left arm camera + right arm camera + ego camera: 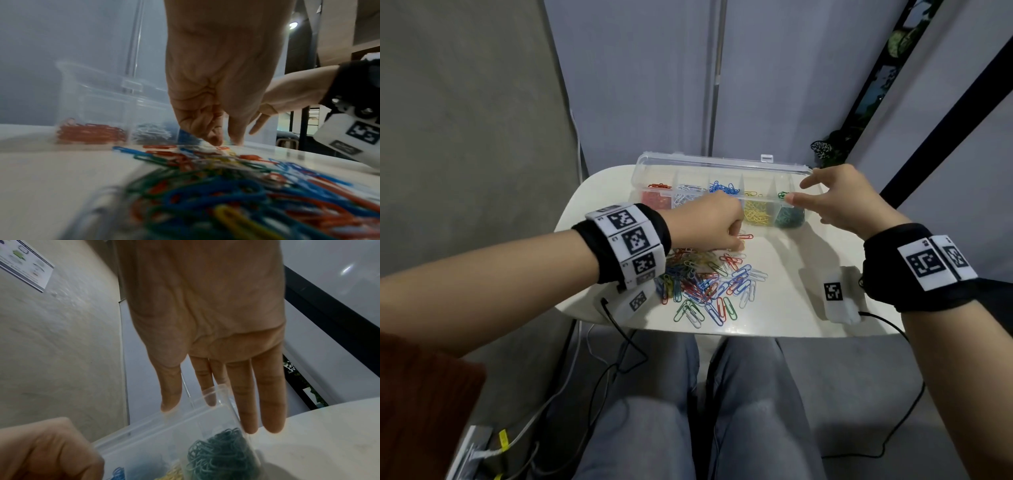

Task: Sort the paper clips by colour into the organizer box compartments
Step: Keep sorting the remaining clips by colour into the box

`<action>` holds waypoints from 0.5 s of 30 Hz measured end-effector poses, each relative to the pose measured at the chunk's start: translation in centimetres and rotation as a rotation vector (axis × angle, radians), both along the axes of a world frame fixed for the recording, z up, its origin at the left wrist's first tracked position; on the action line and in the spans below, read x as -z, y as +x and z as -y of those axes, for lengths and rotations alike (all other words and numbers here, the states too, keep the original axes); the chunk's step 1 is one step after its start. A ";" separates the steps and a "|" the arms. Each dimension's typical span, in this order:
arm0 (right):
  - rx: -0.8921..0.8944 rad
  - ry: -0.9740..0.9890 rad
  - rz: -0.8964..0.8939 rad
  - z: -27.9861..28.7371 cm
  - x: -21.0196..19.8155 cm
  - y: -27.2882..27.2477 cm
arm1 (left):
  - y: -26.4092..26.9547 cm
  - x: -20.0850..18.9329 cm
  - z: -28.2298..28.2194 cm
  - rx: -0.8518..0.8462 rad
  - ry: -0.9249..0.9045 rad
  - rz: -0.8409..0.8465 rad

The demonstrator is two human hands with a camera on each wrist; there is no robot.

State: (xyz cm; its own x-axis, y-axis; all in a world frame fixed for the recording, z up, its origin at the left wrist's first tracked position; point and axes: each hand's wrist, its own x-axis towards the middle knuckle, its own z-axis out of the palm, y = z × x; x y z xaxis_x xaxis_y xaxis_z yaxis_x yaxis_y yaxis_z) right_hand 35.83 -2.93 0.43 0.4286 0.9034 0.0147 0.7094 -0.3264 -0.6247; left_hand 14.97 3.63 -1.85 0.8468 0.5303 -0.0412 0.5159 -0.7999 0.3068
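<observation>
Right wrist alone shows right hand (207, 331) spread; left hand (709, 222) curled, hold unclear.

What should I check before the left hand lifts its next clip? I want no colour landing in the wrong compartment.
1. Box lid open: ok. The organizer box stands open at the table's far edge.
2. Compartments kept to one colour each: ok. They hold red, white, blue, yellow and green clips, left to right.
3. Left hand on a clip: cannot tell. Its fingertips are down by a red paper clip at the far edge of the mixed pile, but the grip is hidden.
4. Right hand free: ok. Its fingers are straight, empty, above the green compartment.
5. Path to the red compartment: ok, nothing above it.
</observation>
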 end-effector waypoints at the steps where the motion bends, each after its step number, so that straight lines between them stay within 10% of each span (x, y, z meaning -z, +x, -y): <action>1: 0.000 -0.001 0.001 0.0 0.0 0.0 | 0.3 0.2 0.2 0.007 -0.001 -0.017; 15: -0.016 0.006 0.001 0.1 0.0 0.1 | -0.8 -1.1 -1.0 0.039 -0.213 0.046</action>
